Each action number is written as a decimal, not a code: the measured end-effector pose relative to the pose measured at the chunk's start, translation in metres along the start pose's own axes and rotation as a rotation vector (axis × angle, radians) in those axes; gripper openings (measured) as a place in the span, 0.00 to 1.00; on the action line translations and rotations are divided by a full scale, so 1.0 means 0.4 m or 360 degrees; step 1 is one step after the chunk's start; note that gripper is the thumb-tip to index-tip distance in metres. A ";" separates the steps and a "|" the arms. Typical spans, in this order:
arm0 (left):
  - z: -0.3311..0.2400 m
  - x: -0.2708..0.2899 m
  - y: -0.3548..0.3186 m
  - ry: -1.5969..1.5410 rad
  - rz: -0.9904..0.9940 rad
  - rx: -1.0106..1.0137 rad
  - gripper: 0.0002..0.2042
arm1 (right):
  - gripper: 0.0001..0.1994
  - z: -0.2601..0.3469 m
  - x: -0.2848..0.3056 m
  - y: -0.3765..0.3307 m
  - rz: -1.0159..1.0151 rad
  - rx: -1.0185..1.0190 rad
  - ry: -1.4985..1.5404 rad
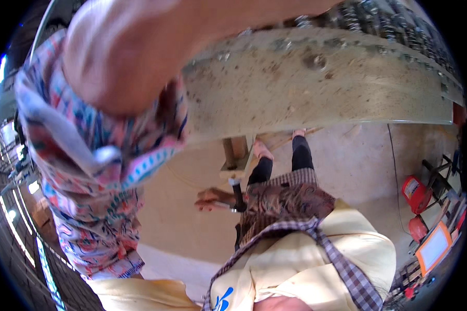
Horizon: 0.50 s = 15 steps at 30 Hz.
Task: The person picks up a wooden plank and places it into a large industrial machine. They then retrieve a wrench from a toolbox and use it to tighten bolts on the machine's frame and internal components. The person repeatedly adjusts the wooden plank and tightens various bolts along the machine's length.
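Note:
My left forearm (pixel 140 46), in a rolled-up patterned sleeve cover (pixel 93 171), rises large and close across the upper left. It reaches toward the far right over a long, speckled metal panel (pixel 306 83) of a machine, and the hand lies beyond the top edge. Lower down, my right hand (pixel 211 199) extends leftward out of a brown patterned sleeve (pixel 290 202). Its fingers look stretched and slightly apart. Close to its wrist stands a black upright rod (pixel 237 194) with a pale top. A thin silvery strip shows at the wrist; its kind is unclear.
Several coil springs (pixel 352 20) line the machine's far side. Beneath the panel is a support post (pixel 234 153) beside my bare feet (pixel 263 149). To the right are a red plastic stool (pixel 416 193), an orange-framed board (pixel 434 248) and a dark cable (pixel 394 166) on the floor.

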<state>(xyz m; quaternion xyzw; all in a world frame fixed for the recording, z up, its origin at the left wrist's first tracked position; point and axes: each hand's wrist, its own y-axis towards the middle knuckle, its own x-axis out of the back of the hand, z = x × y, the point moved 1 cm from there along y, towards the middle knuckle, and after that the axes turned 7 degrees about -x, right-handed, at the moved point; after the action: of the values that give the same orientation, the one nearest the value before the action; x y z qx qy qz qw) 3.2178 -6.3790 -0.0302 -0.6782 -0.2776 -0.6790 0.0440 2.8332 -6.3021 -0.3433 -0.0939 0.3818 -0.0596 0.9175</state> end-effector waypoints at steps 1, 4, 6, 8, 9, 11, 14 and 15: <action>-0.003 0.006 0.001 -0.0012 -0.0011 0.0029 0.16 | 0.17 -0.061 -0.046 0.036 0.0221 0.0127 0.0753; 0.004 0.014 -0.020 -0.0040 -0.0098 0.0123 0.17 | 0.14 -0.064 -0.001 0.025 0.0182 0.1346 -0.0528; 0.004 0.004 -0.032 -0.0144 -0.0202 0.0166 0.16 | 0.14 -0.107 -0.019 -0.006 0.0402 0.0467 -0.0351; -0.010 -0.084 0.084 -0.0249 -0.0183 -0.0046 0.16 | 0.15 -0.173 0.049 -0.066 0.0069 0.0242 0.0130; -0.007 -0.076 0.101 -0.0182 -0.0219 -0.0073 0.15 | 0.16 -0.195 0.092 -0.130 -0.0012 -0.0012 -0.0375; -0.006 -0.086 0.148 -0.0261 -0.0085 0.0022 0.14 | 0.16 -0.246 0.167 -0.290 -0.0287 -0.0255 -0.1051; -0.014 -0.107 0.235 -0.0341 0.0020 0.0225 0.12 | 0.17 -0.318 0.249 -0.520 -0.0644 -0.0572 -0.1406; -0.020 -0.115 0.270 -0.0381 0.0078 0.0299 0.12 | 0.18 -0.312 0.264 -0.595 -0.0753 -0.0640 -0.1362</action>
<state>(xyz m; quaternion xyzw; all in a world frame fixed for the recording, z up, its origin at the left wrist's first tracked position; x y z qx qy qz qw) 3.2611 -6.4881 -0.0388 -0.7538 -0.3265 -0.5630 0.0903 2.8093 -6.5693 -0.4505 -0.3676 -0.0546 -0.1470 0.9167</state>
